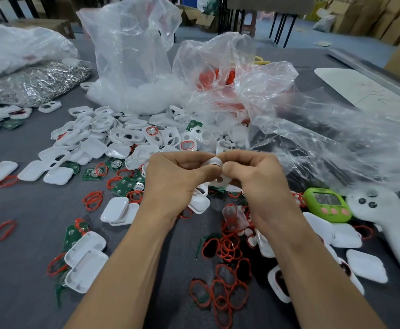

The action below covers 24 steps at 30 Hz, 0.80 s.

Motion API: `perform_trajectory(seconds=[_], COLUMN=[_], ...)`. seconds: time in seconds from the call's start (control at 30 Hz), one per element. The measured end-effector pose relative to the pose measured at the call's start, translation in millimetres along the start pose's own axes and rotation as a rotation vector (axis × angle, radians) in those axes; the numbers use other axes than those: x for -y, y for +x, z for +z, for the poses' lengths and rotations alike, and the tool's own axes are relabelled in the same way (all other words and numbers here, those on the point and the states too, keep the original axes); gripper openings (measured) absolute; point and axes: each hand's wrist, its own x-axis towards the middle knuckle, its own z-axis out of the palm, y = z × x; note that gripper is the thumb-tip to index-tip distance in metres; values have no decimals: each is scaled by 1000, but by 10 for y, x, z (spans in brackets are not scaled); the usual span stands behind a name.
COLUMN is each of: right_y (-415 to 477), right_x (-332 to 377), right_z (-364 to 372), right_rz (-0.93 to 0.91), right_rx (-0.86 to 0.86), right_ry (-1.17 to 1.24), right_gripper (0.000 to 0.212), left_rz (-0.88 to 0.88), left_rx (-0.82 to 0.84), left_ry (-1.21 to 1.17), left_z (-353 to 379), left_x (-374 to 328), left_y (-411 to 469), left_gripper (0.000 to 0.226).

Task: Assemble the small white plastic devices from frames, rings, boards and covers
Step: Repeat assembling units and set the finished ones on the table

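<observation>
Both hands meet above the middle of the grey table. My left hand [177, 179] and my right hand [253, 179] pinch one small white plastic frame [214, 168] between thumbs and fingers; a thin red ring shows at its edge. Most of the frame is hidden by the fingers. Loose red rings [227, 255] lie in a heap below the hands. Green boards [124, 186] sit left of my left hand. White covers [86, 260] lie at lower left, and a pile of white frames [123, 134] spreads beyond the hands.
Crumpled clear plastic bags [132, 55] holding white and red parts stand at the back. A green timer [326, 204] and a white controller [384, 224] lie at the right. A bag of metal clips [37, 84] rests at far left.
</observation>
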Motion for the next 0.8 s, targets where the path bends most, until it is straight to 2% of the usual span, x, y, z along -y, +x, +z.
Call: perform_trajectory(seconds=[0.17,0.3,0.43,0.6,0.8], right_y=[22,24,31,47,35], right_x=[12,-3,-2,24,33], right_z=[-25,-26,-7,-40,-75], right_rz=[129,138,115,157,200], right_rx=[25,6,-42,-46,21], right_ry=[107,107,120,179,171], right_gripper=[31,30,28,25,19], left_rz=[16,35,14,-70,-71], left_rx=[-1,-10,34,89,40], left_ry=[45,43,-88,-277,-254], left_z=[-3,13,17,13,36], left_x=[-2,-5,-3,-25,-28], left_y=[-10,-17,-11,4,-7], left_gripper=[21,24,28,18,15])
